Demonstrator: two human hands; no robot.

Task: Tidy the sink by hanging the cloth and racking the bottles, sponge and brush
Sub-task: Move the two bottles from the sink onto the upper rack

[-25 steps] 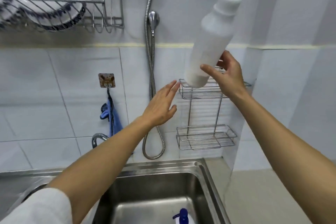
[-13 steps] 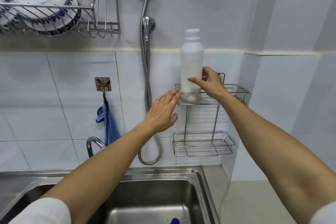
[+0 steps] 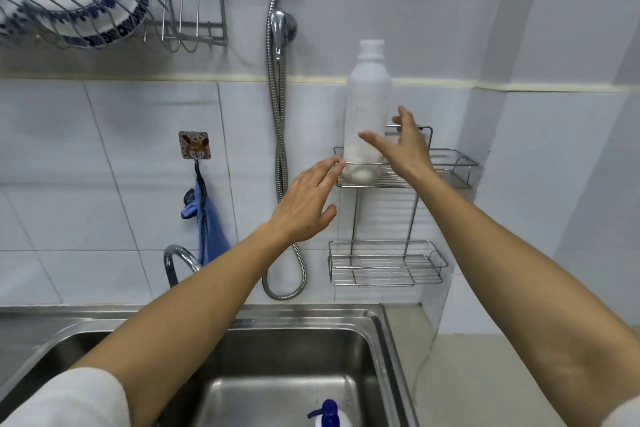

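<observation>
A tall white bottle (image 3: 367, 104) stands upright at the left end of the upper shelf of the wire wall rack (image 3: 450, 180). My right hand (image 3: 403, 144) hovers just in front of it, fingers spread and off the bottle. My left hand (image 3: 306, 201) is open, its fingertips near the rack's left corner, holding nothing. The blue cloth (image 3: 207, 229) hangs from a wall hook (image 3: 194, 146). A second bottle with a blue pump top (image 3: 329, 414) lies in the steel sink (image 3: 391, 340). Sponge and brush are out of view.
The rack's lower shelf (image 3: 386, 265) is bare. A metal shower hose (image 3: 280, 149) hangs left of the rack. A tap (image 3: 176, 256) curves up behind the sink. A dish rack with plates (image 3: 79, 0) hangs at top left. A counter runs right of the sink.
The white bottle came down upright onto the upper shelf. My right hand has let go of it and opened. My left hand stayed close to the rack's left corner.
</observation>
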